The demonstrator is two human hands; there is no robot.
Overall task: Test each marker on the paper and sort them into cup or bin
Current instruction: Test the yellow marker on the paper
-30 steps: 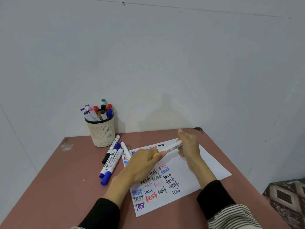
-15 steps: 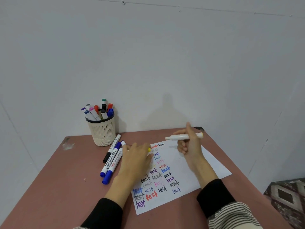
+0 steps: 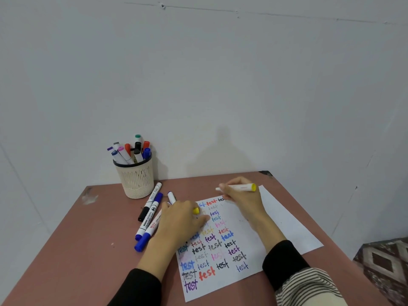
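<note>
A white sheet of paper (image 3: 280,219) covered with coloured "test" words lies on the brown table. My right hand (image 3: 245,198) grips a white marker with a yellow end (image 3: 241,187), held level above the paper's far edge, its uncapped tip pointing left. My left hand (image 3: 183,219) rests on the paper's left side and pinches a small yellow cap (image 3: 196,210). A cream mesh cup (image 3: 136,177) with several markers stands at the back left. No bin is in view.
Several loose markers (image 3: 150,214) with blue and black caps lie on the table (image 3: 77,250) between the cup and my left hand. A grey wall rises right behind the table. Patterned floor (image 3: 386,261) shows past the table's right edge.
The cap came off the marker. My left hand drew back to the left with the yellow cap, and my right hand lifted the marker and turned it level.
</note>
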